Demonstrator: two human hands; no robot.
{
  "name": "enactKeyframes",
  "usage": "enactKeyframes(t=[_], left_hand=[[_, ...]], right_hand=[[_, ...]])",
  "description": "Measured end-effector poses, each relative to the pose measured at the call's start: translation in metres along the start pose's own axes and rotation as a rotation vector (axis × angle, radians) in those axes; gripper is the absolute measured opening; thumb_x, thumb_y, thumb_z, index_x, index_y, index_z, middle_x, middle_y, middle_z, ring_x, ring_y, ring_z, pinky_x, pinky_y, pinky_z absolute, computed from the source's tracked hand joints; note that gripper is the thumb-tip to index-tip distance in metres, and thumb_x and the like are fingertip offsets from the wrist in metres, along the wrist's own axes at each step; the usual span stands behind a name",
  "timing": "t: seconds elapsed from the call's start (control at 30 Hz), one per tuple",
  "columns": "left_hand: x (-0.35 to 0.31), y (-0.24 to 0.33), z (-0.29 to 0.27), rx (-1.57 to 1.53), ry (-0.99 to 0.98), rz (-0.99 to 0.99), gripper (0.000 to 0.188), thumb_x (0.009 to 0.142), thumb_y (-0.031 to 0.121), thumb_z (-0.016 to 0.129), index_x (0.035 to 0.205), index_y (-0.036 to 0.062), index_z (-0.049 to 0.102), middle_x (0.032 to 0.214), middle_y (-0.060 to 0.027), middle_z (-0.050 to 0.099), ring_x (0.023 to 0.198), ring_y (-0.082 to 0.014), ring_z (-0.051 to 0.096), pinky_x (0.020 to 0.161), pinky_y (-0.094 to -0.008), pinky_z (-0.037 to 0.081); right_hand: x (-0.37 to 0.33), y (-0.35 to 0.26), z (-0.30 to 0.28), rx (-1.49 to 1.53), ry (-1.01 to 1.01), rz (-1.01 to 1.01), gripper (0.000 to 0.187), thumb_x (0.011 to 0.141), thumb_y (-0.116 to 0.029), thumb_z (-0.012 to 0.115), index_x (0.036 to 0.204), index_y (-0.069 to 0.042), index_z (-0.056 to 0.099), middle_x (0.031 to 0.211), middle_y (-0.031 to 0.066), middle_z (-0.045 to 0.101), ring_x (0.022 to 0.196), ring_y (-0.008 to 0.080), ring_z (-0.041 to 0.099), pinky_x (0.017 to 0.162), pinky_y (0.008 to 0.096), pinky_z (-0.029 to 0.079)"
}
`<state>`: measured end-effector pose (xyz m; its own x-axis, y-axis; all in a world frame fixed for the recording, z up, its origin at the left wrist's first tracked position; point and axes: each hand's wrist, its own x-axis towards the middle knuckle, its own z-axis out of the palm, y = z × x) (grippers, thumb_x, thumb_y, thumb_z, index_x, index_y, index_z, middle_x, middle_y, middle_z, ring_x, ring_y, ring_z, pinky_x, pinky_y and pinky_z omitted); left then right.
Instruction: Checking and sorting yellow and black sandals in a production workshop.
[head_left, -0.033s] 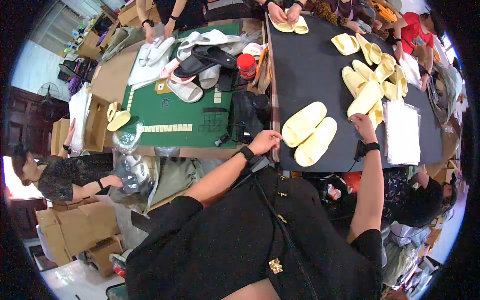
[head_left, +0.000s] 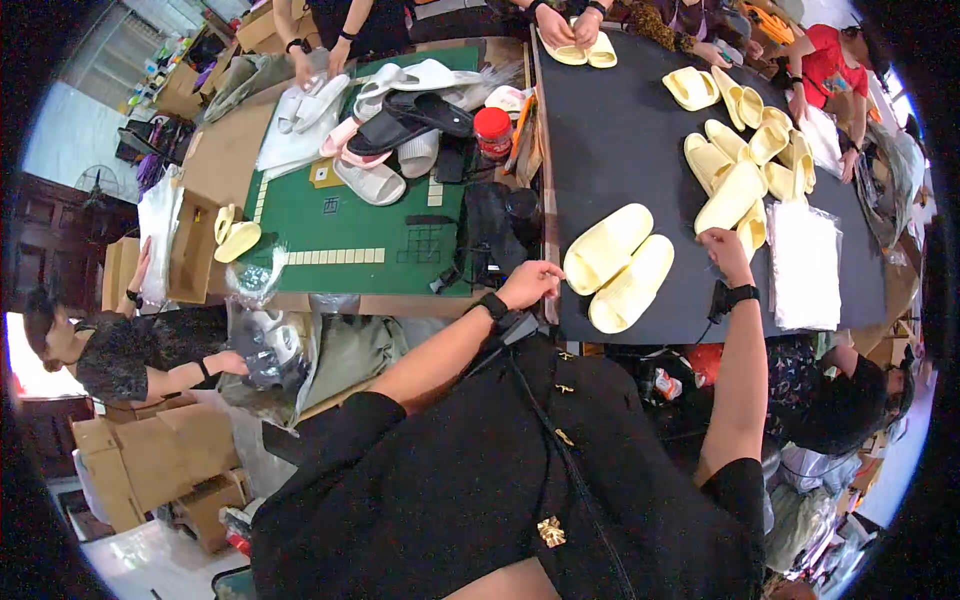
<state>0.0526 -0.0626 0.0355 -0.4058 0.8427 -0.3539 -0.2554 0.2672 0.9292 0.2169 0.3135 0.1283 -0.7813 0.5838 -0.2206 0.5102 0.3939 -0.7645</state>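
A pair of pale yellow slide slippers (head_left: 632, 282) lies side by side on the dark table in front of me. My left hand (head_left: 530, 285) is at the table's near left corner, just left of that pair, with its fingertips drawn together; whatever may be between them is too small to make out. Farther right, my right hand (head_left: 728, 256) has its curled fingers at the near end of another yellow slipper (head_left: 730, 198). That slipper rests on a heap of yellow slippers (head_left: 770, 140), and its underside is hidden.
Right of the heap lies a stack of clear plastic bags (head_left: 803, 265). A green mat (head_left: 330, 230) on the left table bears white, pink and black slippers, near a red-lidded jar (head_left: 492, 132). Co-workers' hands (head_left: 570, 30) handle yellow slippers at the far edge; another person (head_left: 140, 350) sits left.
My hands and the slippers stay where they were. At the left, the clear bag in the co-worker's hand has shifted slightly.
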Motion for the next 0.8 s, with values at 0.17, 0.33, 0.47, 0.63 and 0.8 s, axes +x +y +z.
enactKeyframes(t=[0.17,0.33,0.47,0.63,0.8], left_hand=[[0.002,-0.003,0.000,0.019,0.009,-0.006,0.016,0.091,0.009,0.051,0.101,-0.0012,0.057,0.076,-0.0025,0.059,0.068,-0.0106,0.059,0.063,-0.0245,0.049],[0.000,-0.001,0.000,0.034,0.015,-0.027,0.015,0.092,0.008,0.050,0.100,-0.0006,0.058,0.076,-0.0025,0.060,0.068,-0.0109,0.059,0.064,-0.0255,0.050],[-0.001,-0.005,-0.001,0.011,0.034,-0.005,0.014,0.090,0.006,0.050,0.098,-0.0016,0.059,0.074,-0.0042,0.061,0.067,-0.0116,0.060,0.063,-0.0257,0.051],[-0.003,-0.009,-0.002,-0.010,0.057,-0.003,0.013,0.089,0.005,0.051,0.096,-0.0023,0.060,0.072,-0.0048,0.061,0.065,-0.0115,0.060,0.061,-0.0256,0.051],[-0.007,-0.005,-0.003,0.031,0.071,-0.021,0.013,0.089,0.005,0.052,0.095,-0.0019,0.060,0.072,-0.0039,0.061,0.064,-0.0111,0.060,0.060,-0.0255,0.050]], right_hand=[[0.008,0.012,0.010,-0.077,-0.073,0.003,0.019,0.085,-0.019,0.061,0.084,-0.002,0.068,0.058,-0.0014,0.053,0.051,0.0070,0.044,0.047,0.0249,0.035],[0.019,0.027,0.027,-0.083,-0.090,0.037,0.021,0.087,-0.020,0.059,0.083,-0.002,0.067,0.057,-0.0016,0.052,0.047,0.0069,0.042,0.045,0.0247,0.033],[0.024,0.032,0.044,0.117,-0.117,0.027,0.021,0.089,-0.018,0.056,0.081,-0.002,0.066,0.054,-0.0039,0.046,0.045,0.0057,0.037,0.041,0.0236,0.026],[0.024,0.033,0.057,0.187,-0.113,0.103,0.021,0.090,-0.017,0.054,0.081,-0.002,0.065,0.053,-0.0047,0.045,0.044,0.0046,0.034,0.040,0.0224,0.024],[0.021,0.029,0.058,0.261,-0.102,0.167,0.019,0.090,-0.016,0.054,0.082,-0.003,0.065,0.052,-0.0057,0.041,0.043,0.0042,0.032,0.039,0.0225,0.023]])
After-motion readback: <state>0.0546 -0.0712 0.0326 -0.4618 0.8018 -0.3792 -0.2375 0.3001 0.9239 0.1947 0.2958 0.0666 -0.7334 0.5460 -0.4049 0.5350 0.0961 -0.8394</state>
